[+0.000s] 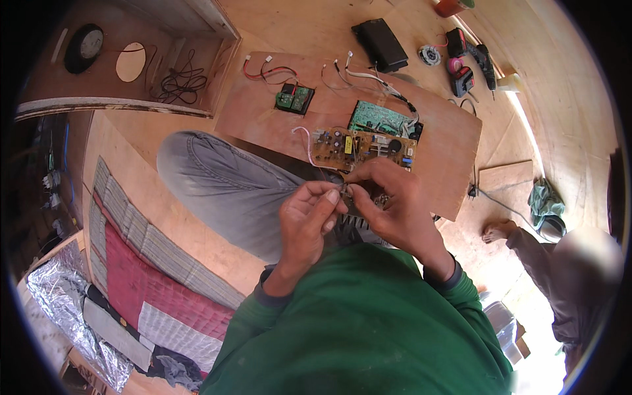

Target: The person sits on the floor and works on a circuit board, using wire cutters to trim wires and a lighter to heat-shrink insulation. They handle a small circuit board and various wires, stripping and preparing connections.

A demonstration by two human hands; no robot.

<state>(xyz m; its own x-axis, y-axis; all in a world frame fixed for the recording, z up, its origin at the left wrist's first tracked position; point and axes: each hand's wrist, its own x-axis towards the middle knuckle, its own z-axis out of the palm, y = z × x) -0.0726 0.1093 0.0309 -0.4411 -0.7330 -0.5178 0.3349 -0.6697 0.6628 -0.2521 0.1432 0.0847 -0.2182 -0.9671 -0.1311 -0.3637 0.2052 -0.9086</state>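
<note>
"Hands first: how do they stand in the head view?"

"Close together, with the fingertips drawn in. The left hand (304, 220) and the right hand (401, 204) each pinch a small part (344, 188) between thumb and finger. It's too small to tell what it is."

"Where exactly is that part?"

"Between the two hands, in front of the green shirt (355, 309) and on the near side of the tan board (362, 146). The grey trouser leg (217, 184) is bent out to the left."

"What's around the tan board?"

"A brown panel (447, 164) lies under it. Just beyond it on the panel is a green board (378, 117), with white wires (368, 78) running away from it. A smaller board (294, 99) sits further left, red and black leads by it."

"And further out?"

"A black box (380, 45) near the panel's far edge, then a drill (484, 62) and a battery (463, 81) to the right. At upper left a cabinet (227, 39) holds a coiled cable (181, 85). Another person's foot (500, 230) rests at the right."
</note>
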